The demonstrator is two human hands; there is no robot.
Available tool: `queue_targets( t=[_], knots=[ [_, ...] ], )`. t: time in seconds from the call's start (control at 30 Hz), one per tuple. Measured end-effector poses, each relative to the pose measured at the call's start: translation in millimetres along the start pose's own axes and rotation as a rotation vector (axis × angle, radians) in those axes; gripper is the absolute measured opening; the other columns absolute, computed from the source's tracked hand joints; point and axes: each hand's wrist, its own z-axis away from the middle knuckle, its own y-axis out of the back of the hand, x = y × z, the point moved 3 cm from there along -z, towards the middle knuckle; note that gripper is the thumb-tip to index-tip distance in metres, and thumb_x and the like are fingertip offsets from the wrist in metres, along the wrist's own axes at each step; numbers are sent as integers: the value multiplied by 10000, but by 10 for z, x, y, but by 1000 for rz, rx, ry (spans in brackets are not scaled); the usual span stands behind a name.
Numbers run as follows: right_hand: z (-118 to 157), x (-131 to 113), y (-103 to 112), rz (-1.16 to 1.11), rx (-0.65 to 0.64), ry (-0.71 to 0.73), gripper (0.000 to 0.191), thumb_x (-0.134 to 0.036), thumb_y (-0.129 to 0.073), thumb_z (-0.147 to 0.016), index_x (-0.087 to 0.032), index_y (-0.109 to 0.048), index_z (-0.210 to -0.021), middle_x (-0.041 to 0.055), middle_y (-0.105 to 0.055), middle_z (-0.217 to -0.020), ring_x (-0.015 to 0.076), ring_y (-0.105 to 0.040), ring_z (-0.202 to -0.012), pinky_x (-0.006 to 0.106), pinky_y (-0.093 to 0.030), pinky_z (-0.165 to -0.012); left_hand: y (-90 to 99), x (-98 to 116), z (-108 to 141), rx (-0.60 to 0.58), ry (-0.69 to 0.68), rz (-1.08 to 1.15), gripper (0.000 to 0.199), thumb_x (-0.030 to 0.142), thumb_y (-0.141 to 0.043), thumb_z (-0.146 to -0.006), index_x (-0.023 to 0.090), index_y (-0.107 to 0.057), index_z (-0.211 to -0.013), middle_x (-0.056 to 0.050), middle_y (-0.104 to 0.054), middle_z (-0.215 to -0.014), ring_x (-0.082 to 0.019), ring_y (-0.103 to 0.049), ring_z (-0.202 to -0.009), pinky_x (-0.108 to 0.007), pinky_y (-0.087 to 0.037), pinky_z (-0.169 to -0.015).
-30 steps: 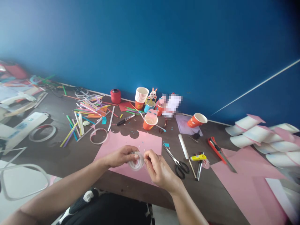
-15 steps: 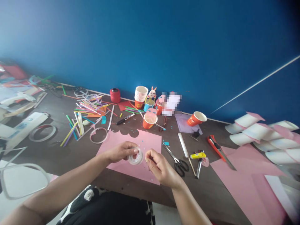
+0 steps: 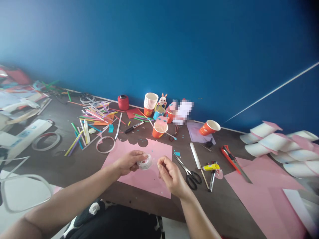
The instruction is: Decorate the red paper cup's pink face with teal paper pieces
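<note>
My left hand [image 3: 132, 162] grips a small roll of clear tape [image 3: 145, 163] by its left side, thumb on top. To the right of the roll, a short gap away, my right hand [image 3: 169, 173] is closed in a pinch; anything between its fingertips is too small to make out. Both hands are above a pink paper sheet [image 3: 139, 182] with scalloped cuts along its far edge. Just beyond them stands an orange paper cup [image 3: 158, 132] with a pink animal face on it. Black-handled scissors [image 3: 191, 177] lie right of my right hand.
Straws [image 3: 96, 113] lie heaped at left, near a larger tape roll [image 3: 105, 144]. Stacked cups [image 3: 151, 101] stand by the blue wall. A yellow glue stick [image 3: 210, 167], a red utility knife [image 3: 233, 159] and white paper tubes [image 3: 275, 142] are at right.
My right hand has shifted slightly right, widening the gap from the tape roll. The roll in my left hand has tilted flatter.
</note>
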Motion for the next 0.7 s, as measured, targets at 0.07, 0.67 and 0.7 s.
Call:
queue_targets(
  t=[0.07, 0.67, 0.7],
  knots=[
    [-4, 3, -15, -16, -1, 1, 156, -311, -362, -892, -191, -382, -796, -54, -357, -586, 73, -343, -503, 196, -290, -487, 33, 3, -14, 27, -11, -10, 344, 456, -616, -679, 145, -469, -685, 65, -349, -512, -12, -191, -376, -187, -45, -370],
    [-345, 68, -106, 98, 197, -24, 193, -313, -456, -806, -156, -487, -698, -38, -441, -561, 76, -384, -496, 185, -297, -469, 251, 275, 166, 401, -354, -633, 249, 370, -484, -746, 141, -578, -719, -4, -554, -642, -88, -436, -531, -196, -307, -483],
    [-375, 43, -89, 122, 207, -27, 184, -302, -463, -795, -157, -488, -685, -37, -448, -555, 77, -389, -495, 184, -300, -468, 188, 273, 220, 351, -317, -637, 245, 357, -474, -754, 141, -572, -692, 2, -549, -617, -79, -418, -505, -192, -291, -466]
  ],
)
